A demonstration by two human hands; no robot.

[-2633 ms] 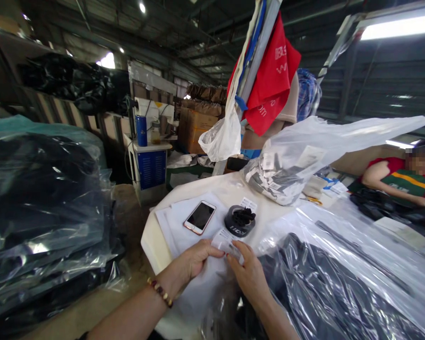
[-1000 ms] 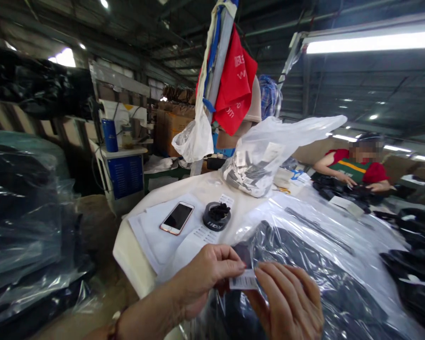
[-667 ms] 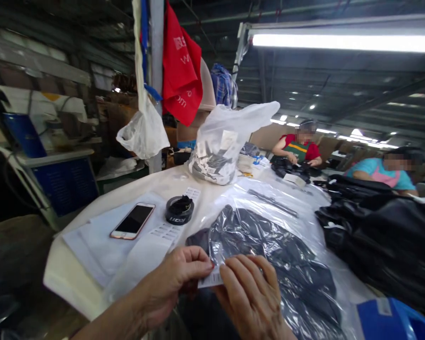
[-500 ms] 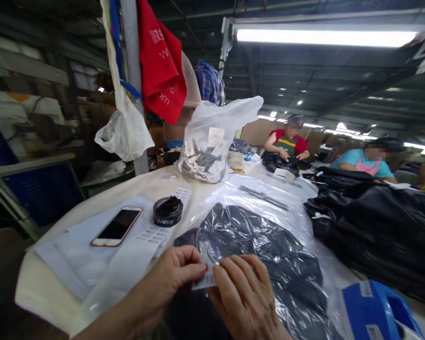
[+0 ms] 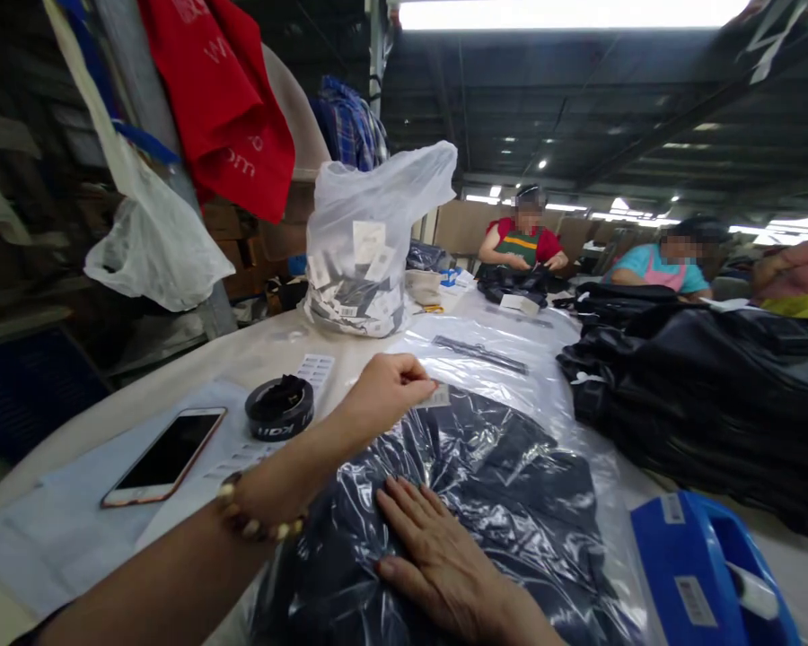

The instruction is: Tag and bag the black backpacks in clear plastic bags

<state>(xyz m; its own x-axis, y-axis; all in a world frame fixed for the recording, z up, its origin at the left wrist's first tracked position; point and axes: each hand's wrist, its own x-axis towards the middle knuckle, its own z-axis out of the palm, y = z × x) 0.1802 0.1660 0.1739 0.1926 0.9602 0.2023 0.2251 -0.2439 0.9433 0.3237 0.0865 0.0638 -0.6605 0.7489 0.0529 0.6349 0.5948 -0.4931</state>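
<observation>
Left of centre, past the tape roll (image 5: 279, 408), the left hand (image 5: 383, 393) pinches a white label (image 5: 439, 396) at the top edge of the bagged garment (image 5: 512, 467). It is dark cloth under glossy wrinkled plastic, mid-frame. The right hand (image 5: 437, 556) lies flat and spread on it.

left hand (image 5: 385, 395) pinching, right hand (image 5: 437, 558) flat

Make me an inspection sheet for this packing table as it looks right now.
Surface: white table, mostly covered.
Job's things: dark garment in clear bag; white label at its top edge.
Clutter: phone, tape roll, bag of tags, blue plastic item, black garment pile.
Hands: left hand pinches the white label; right hand lies flat on the bag.
Cables: nothing seen.
Surroundings: two co-workers at the far end; red cloth hanging at upper left.
</observation>
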